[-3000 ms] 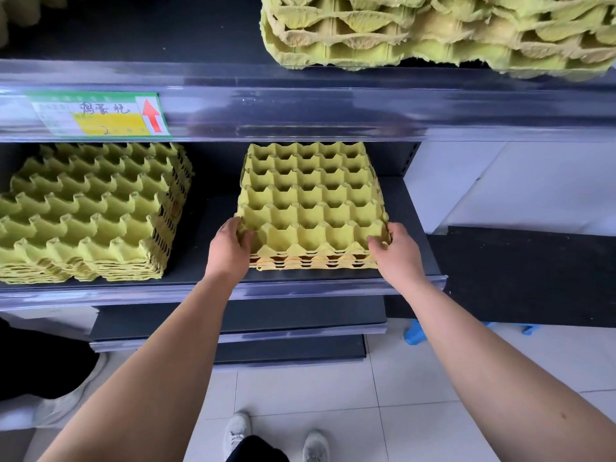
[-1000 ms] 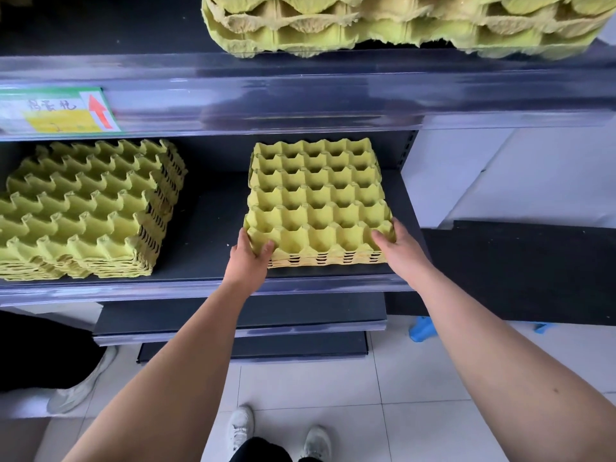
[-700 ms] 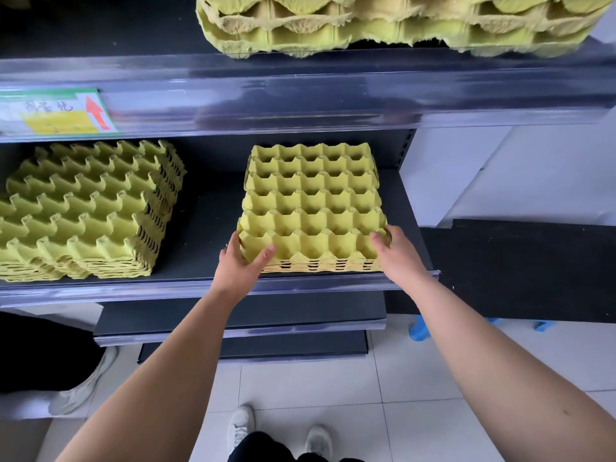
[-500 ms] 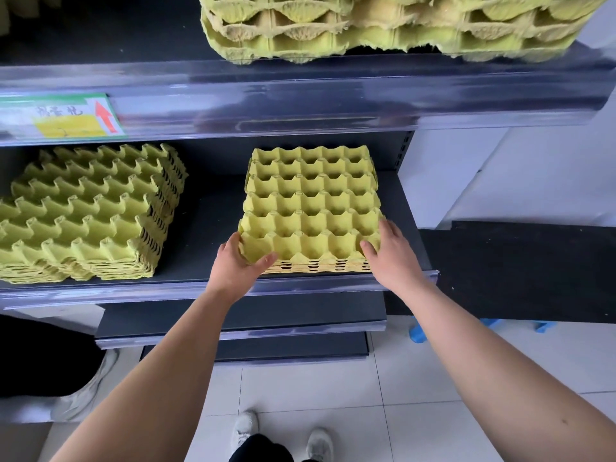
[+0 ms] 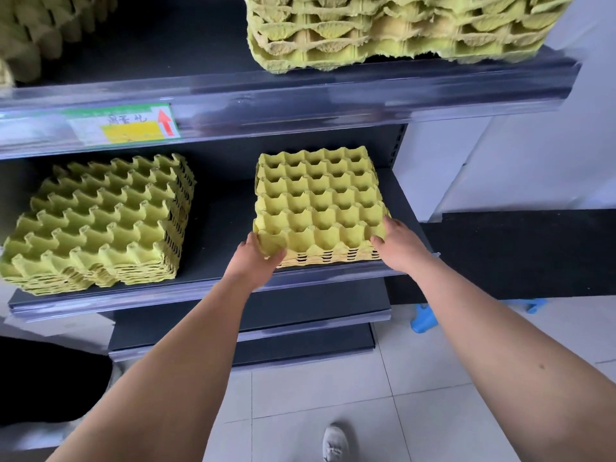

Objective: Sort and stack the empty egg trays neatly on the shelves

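Note:
A short stack of yellow-green egg trays sits at the right end of the middle shelf. My left hand grips its near left corner, thumb curled over the top tray. My right hand holds the near right corner, fingers on the top tray's edge. A taller stack of trays stands at the left of the same shelf, turned at an angle. On the shelf above sits a rougher tray stack.
A price label with a red arrow is on the upper shelf's rail. Lower dark shelves jut out below. A black panel and a blue object lie at the right on the tiled floor.
Both hands have stayed on the small stack's near corners, shifting their hold a little. The stack has been nudged slightly on the shelf. The camera has tilted up a little.

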A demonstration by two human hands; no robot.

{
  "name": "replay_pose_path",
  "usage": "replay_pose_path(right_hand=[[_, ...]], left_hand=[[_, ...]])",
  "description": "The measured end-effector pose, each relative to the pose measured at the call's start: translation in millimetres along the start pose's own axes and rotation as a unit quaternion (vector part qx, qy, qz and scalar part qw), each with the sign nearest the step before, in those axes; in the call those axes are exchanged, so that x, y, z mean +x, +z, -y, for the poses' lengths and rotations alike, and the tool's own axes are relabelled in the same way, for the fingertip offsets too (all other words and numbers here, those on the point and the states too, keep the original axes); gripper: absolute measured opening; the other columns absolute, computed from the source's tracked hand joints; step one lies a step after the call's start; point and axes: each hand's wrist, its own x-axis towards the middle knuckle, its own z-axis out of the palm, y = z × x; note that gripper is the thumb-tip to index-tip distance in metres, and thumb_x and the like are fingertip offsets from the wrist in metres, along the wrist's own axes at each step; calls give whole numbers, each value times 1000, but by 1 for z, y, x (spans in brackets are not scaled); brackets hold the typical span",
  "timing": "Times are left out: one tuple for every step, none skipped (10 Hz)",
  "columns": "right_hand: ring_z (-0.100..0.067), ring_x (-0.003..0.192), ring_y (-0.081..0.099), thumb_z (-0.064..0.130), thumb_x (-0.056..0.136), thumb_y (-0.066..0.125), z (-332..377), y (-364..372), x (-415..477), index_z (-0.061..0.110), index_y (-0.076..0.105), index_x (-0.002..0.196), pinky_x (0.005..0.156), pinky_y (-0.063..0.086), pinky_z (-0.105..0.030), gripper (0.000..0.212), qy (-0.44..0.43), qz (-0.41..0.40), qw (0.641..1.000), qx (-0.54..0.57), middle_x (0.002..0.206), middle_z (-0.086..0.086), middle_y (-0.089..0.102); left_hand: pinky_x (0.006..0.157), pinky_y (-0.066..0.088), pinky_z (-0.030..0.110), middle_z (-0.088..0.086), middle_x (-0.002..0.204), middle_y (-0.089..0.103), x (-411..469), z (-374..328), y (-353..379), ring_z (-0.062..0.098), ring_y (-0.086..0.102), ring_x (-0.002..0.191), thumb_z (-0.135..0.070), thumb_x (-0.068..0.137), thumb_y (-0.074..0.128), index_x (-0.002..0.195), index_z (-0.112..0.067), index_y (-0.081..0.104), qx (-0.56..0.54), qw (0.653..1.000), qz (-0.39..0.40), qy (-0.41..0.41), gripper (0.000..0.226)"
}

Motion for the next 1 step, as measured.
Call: replay_pose_path(right_hand=[[-31, 123, 46, 33, 96, 47, 1, -4, -23, 8, 44, 135, 95, 42, -38, 47, 12, -66, 998, 3, 135, -14, 49]], left_hand=[[76, 44, 31, 11, 132, 51, -20, 12, -20, 24, 53, 101, -47, 92, 55, 138, -11, 39, 35, 999, -4, 26, 61]])
